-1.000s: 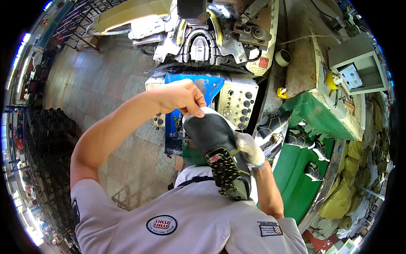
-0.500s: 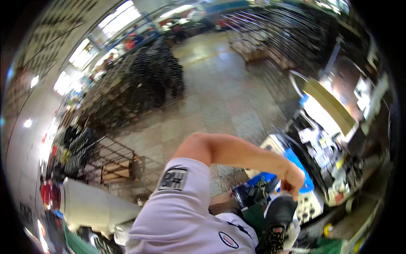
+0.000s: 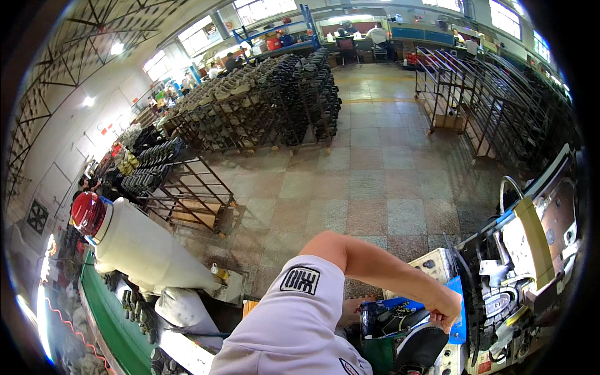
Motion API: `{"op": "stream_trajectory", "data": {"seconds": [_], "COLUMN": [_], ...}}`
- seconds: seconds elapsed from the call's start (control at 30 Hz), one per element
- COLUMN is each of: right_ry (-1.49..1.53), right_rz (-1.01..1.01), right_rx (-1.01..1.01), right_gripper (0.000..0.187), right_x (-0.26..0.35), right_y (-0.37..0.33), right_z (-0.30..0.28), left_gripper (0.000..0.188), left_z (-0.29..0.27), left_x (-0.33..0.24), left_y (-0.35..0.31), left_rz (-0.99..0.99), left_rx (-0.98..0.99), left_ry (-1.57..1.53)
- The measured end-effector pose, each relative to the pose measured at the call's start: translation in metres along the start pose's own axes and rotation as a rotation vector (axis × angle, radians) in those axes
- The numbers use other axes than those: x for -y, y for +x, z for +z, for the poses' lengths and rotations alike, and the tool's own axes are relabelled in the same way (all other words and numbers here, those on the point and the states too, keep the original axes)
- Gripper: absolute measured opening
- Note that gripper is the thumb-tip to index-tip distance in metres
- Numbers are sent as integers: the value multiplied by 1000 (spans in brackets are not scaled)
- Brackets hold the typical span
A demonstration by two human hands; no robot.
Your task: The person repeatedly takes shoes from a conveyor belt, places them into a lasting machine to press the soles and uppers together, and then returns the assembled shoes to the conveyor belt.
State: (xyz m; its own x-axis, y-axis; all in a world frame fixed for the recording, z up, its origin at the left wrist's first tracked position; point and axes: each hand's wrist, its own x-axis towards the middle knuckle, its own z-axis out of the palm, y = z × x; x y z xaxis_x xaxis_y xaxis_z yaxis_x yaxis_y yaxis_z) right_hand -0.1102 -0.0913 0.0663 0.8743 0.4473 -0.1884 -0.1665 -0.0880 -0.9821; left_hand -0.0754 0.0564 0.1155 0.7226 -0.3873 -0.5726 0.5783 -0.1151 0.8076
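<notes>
My left arm reaches across from the white sleeve, and my left hand [image 3: 445, 306] is closed on one end of a black shoe [image 3: 424, 347] at the lower right. The shoe points down toward the picture's lower edge, tilted, with its laced part partly cut off there. A blue panel [image 3: 458, 322] lies just behind my hand, on a whitish control box [image 3: 431, 265] with dark knobs. To the left of the shoe is a blue bin [image 3: 390, 304] with dark items in it. My right hand does not show.
A machine with a yellowish bar [image 3: 535, 244] stands close at right. At left are a big white cylinder with a red cap [image 3: 150, 247] and a green-edged bench [image 3: 119, 325]. Racks full of shoes [image 3: 250, 106] and bare metal racks [image 3: 481, 100] line the tiled floor.
The view has swung and steadied, so the room sits lower and more upright. My left hand keeps hold of the shoe, which now appears slightly lower and more tilted.
</notes>
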Motion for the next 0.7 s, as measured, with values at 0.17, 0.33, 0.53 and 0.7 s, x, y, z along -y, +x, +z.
{"op": "stream_trajectory", "data": {"seconds": [0.17,0.33,0.53,0.7], "right_ry": [-20,-28,-40,-52], "right_rz": [-7,-7,-9,-12], "right_rx": [20,27,14,21], "right_gripper": [33,32,30,28], "right_x": [0,-1,0,-2], "right_y": [5,7,14,17], "right_z": [7,11,12,14], "left_gripper": [15,19,20,21], "left_z": [-5,-21,-36,-27], "left_x": [-10,9,36,34], "left_y": [-16,7,-6,-16], "left_rz": [33,15,-18,12], "left_rx": [-15,96,319,-106], "left_ry": [185,214,16,21]}}
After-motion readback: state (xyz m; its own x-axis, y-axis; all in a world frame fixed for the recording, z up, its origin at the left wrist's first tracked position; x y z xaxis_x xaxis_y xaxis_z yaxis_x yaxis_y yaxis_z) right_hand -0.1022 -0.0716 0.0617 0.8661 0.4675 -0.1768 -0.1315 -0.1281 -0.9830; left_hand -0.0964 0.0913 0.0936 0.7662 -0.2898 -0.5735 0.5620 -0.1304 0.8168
